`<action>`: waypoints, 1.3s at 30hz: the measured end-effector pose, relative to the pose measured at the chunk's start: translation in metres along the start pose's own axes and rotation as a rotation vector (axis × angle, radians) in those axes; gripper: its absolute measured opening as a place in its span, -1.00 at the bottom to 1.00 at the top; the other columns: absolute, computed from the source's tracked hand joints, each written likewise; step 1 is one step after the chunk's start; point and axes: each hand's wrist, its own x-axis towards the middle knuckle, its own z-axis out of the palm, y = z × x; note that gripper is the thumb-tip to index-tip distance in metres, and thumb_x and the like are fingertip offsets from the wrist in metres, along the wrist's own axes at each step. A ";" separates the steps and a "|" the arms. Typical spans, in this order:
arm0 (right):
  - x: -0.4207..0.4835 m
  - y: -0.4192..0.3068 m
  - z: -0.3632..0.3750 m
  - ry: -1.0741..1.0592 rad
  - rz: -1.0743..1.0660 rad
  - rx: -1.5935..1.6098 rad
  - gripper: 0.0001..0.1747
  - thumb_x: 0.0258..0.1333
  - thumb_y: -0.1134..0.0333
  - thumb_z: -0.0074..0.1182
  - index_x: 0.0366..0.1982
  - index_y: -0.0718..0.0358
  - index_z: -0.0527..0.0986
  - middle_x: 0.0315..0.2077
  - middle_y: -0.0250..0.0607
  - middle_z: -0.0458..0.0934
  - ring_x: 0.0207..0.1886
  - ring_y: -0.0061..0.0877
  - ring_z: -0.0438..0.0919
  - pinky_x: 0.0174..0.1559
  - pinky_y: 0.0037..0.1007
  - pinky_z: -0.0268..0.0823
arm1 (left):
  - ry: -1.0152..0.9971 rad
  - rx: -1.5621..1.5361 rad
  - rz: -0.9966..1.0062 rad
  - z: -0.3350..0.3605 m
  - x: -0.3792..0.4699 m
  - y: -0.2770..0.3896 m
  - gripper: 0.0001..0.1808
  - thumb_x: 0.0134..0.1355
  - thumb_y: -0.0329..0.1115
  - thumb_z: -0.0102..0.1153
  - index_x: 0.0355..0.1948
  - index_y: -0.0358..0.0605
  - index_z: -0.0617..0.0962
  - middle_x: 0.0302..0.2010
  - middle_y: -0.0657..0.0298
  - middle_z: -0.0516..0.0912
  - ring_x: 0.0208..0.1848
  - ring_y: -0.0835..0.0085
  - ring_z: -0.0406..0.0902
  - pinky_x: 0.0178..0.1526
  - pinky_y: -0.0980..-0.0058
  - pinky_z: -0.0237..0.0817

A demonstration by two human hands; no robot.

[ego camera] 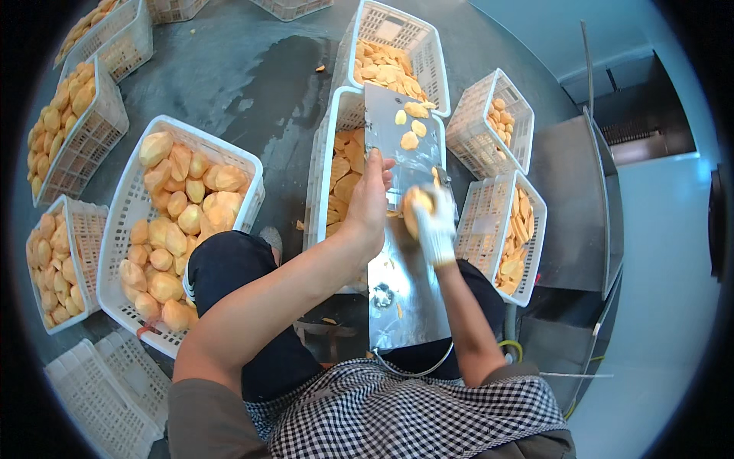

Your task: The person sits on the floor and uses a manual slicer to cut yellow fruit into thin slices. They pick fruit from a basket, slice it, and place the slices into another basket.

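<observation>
A long metal slicing board [410, 321] runs from my lap over a white plastic crate [321, 172] of peeled, orange-yellow slices [344, 192]. My left hand [373, 201], bare, rests at the board's left edge, thumb pointing up along it; whether its fingers grip the edge is unclear. In a white knitted glove, my right hand [437, 224] is shut on a peeled tuber [417, 209], pressed to the board near its middle and blurred. A few loose slices [409, 140] lie on the board's upper part.
At left stands a large white crate of peeled tubers [166, 286], with more filled crates [112, 137] beyond. Another slice-filled crate [441, 51] is ahead. Two crates [481, 229] stand at right beside a metal cabinet [565, 201]. Stacked crates [106, 390] are at lower left.
</observation>
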 end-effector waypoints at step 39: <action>-0.002 0.051 0.020 -0.182 -0.430 -0.525 -0.46 0.16 0.26 -0.11 0.18 0.30 0.30 0.17 0.18 0.27 0.23 0.05 0.24 0.26 -0.09 0.07 | 0.067 -0.047 0.093 -0.011 0.000 0.039 -0.53 0.42 0.04 -0.33 -0.03 -0.04 0.49 -0.13 0.31 0.49 -0.01 0.47 0.38 0.12 0.36 0.12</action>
